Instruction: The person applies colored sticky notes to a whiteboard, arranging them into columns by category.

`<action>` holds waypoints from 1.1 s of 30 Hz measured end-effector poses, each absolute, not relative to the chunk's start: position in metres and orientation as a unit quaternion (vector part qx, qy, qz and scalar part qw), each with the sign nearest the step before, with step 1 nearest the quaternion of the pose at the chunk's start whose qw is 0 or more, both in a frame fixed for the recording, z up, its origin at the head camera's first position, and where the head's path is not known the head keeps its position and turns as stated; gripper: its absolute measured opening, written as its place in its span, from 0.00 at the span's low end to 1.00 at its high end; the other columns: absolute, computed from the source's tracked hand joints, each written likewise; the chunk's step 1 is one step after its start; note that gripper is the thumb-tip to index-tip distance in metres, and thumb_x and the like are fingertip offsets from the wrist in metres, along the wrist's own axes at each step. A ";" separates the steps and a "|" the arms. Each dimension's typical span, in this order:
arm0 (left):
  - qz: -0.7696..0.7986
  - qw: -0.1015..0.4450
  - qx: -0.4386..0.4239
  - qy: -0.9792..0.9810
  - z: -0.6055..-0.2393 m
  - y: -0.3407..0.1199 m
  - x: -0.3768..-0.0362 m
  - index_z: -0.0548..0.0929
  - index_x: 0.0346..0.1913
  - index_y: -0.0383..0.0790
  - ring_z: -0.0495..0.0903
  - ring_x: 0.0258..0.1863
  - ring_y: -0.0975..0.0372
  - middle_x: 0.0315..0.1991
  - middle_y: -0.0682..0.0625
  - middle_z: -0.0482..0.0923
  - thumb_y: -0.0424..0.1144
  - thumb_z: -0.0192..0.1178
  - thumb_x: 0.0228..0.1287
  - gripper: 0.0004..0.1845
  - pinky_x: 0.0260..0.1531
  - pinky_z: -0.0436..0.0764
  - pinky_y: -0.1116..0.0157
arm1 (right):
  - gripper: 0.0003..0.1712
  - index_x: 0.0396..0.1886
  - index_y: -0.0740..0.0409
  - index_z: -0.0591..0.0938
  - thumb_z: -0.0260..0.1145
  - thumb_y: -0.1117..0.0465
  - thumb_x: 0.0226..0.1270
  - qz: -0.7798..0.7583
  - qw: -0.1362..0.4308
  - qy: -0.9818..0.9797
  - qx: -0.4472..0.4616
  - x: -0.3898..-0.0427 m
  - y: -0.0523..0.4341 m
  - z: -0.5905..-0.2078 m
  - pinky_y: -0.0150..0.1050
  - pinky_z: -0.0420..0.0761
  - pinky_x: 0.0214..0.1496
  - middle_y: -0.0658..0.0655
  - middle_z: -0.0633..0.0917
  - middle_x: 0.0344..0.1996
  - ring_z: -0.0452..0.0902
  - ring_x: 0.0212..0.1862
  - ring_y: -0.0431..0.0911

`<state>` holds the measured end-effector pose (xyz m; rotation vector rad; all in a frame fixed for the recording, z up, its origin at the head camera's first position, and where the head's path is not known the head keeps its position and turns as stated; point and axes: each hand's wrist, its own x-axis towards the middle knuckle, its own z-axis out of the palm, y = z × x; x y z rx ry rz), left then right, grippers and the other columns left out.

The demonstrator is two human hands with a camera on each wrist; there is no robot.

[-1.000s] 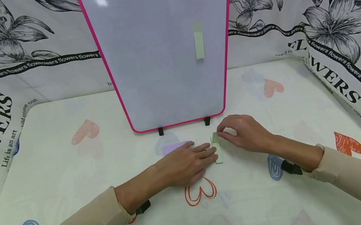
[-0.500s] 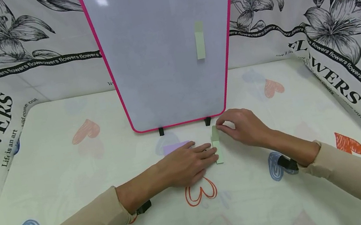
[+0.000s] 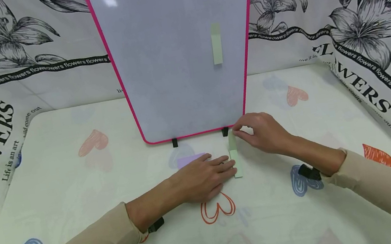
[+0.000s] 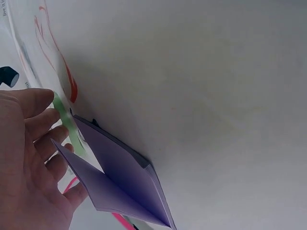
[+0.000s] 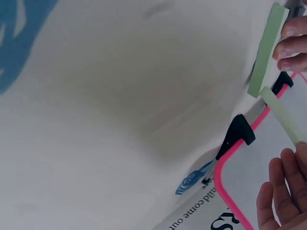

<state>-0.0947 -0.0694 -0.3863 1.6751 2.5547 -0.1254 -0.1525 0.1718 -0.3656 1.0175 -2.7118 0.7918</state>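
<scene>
My right hand (image 3: 265, 133) pinches the top end of a narrow green sticky note (image 3: 231, 139) between thumb and forefinger. In the right wrist view the sticky note (image 5: 283, 116) stretches from these fingertips down to the end of a green sticky note pad (image 5: 267, 52). Straight fingers of my left hand (image 3: 204, 178) press on the left side of that pad on the table. A purple sticky note pad (image 3: 188, 160) lies partly hidden behind the left hand; in the left wrist view the purple pad (image 4: 127, 177) has its upper leaf lifted.
A whiteboard (image 3: 173, 57) with a pink frame stands upright behind the hands on black feet (image 3: 174, 142). Another green sticky note (image 3: 216, 46) is stuck on its right part. A heart-patterned cloth (image 3: 123, 129) covers the table, and a flower-printed cloth (image 3: 40, 87) hangs behind.
My right hand has moved away from me toward the whiteboard, drawing the top of the green sticky note along with it. The left hand has stayed in place on the pad.
</scene>
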 end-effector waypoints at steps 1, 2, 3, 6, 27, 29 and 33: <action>-0.040 0.042 0.547 0.835 -0.386 -0.069 -0.095 0.69 0.74 0.49 0.62 0.74 0.60 0.73 0.54 0.66 0.44 0.47 0.75 0.26 0.65 0.69 0.53 | 0.07 0.39 0.60 0.89 0.74 0.67 0.60 0.264 0.072 -0.900 0.339 -0.153 0.172 -0.365 0.45 0.81 0.41 0.53 0.89 0.34 0.85 0.39 0.50; -0.040 0.041 0.548 0.835 -0.387 -0.069 -0.095 0.69 0.73 0.49 0.62 0.73 0.60 0.73 0.54 0.66 0.44 0.47 0.75 0.26 0.65 0.69 0.53 | 0.07 0.39 0.59 0.89 0.74 0.67 0.60 0.265 0.074 -0.900 0.339 -0.153 0.171 -0.364 0.45 0.81 0.41 0.53 0.89 0.34 0.85 0.39 0.50; -0.039 0.040 0.548 0.834 -0.387 -0.069 -0.094 0.69 0.73 0.49 0.62 0.73 0.60 0.73 0.54 0.66 0.44 0.47 0.75 0.26 0.65 0.69 0.53 | 0.07 0.38 0.59 0.89 0.74 0.67 0.60 0.265 0.076 -0.899 0.339 -0.154 0.171 -0.364 0.45 0.81 0.41 0.53 0.89 0.34 0.85 0.39 0.50; -0.039 0.038 0.549 0.834 -0.387 -0.069 -0.095 0.69 0.73 0.49 0.62 0.73 0.60 0.73 0.54 0.66 0.44 0.47 0.75 0.26 0.65 0.69 0.53 | 0.06 0.38 0.60 0.89 0.73 0.67 0.60 0.267 0.080 -0.898 0.339 -0.155 0.171 -0.361 0.44 0.80 0.39 0.53 0.89 0.33 0.84 0.37 0.48; -0.021 0.039 0.552 0.833 -0.388 -0.070 -0.096 0.70 0.73 0.48 0.62 0.73 0.59 0.72 0.54 0.67 0.43 0.47 0.74 0.26 0.65 0.69 0.54 | 0.06 0.35 0.63 0.87 0.74 0.72 0.57 0.245 0.261 -0.841 0.406 -0.174 0.159 -0.318 0.43 0.84 0.39 0.57 0.88 0.31 0.83 0.37 0.49; -0.019 0.040 0.552 0.833 -0.388 -0.070 -0.096 0.70 0.73 0.48 0.62 0.73 0.59 0.72 0.54 0.67 0.43 0.47 0.74 0.26 0.65 0.69 0.54 | 0.05 0.35 0.64 0.87 0.73 0.72 0.58 0.234 0.281 -0.834 0.414 -0.175 0.158 -0.315 0.43 0.84 0.41 0.58 0.88 0.32 0.83 0.37 0.50; -0.013 0.035 0.556 0.831 -0.388 -0.070 -0.097 0.70 0.72 0.48 0.63 0.73 0.58 0.72 0.53 0.68 0.43 0.48 0.73 0.26 0.64 0.70 0.54 | 0.04 0.35 0.65 0.87 0.72 0.72 0.59 0.221 0.323 -0.815 0.426 -0.177 0.155 -0.312 0.47 0.85 0.45 0.60 0.88 0.32 0.84 0.38 0.52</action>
